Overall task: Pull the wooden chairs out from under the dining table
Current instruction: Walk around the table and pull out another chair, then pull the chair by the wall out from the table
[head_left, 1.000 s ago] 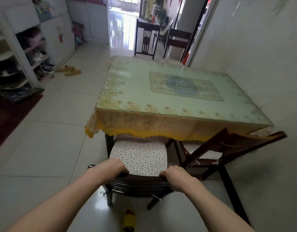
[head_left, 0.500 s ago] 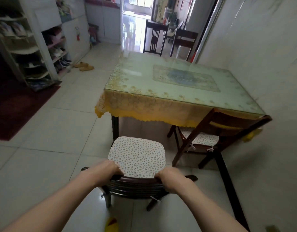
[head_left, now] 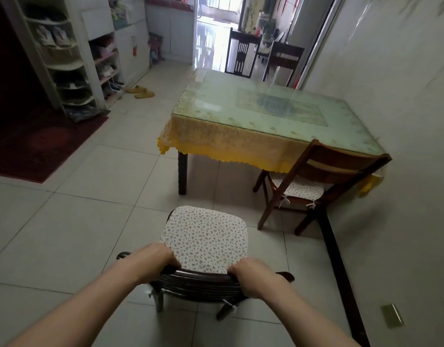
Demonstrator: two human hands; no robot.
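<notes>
Centrally, the dining table [head_left: 273,113] stands against the wall, its glass top over a green patterned cloth and a yellow lace skirt hanging along the near edge. Everything else is placed from that table. Beyond its far end stand two dark chairs [head_left: 241,58] with tall backs, toward a bright doorway. At its near right corner a second wooden chair [head_left: 313,176] sits with its speckled seat partly under the cloth and its back leaning out toward the viewer. Well clear of the near edge — out on the pale floor tiles with open floor between it and the table leg — is the pulled chair [head_left: 203,266], a speckled cushion [head_left: 204,239] tied on its seat and its dark curved top rail nearest the viewer. Far off to the table's left are white shoe shelves [head_left: 65,61], a dark red rug [head_left: 40,144] and a pair of yellow slippers [head_left: 140,92]. The left hand [head_left: 157,259] is wrapped over the left end of the top rail, the right hand [head_left: 251,276] over the right end — both clamped on it, set apart by most of the rail's width
</notes>
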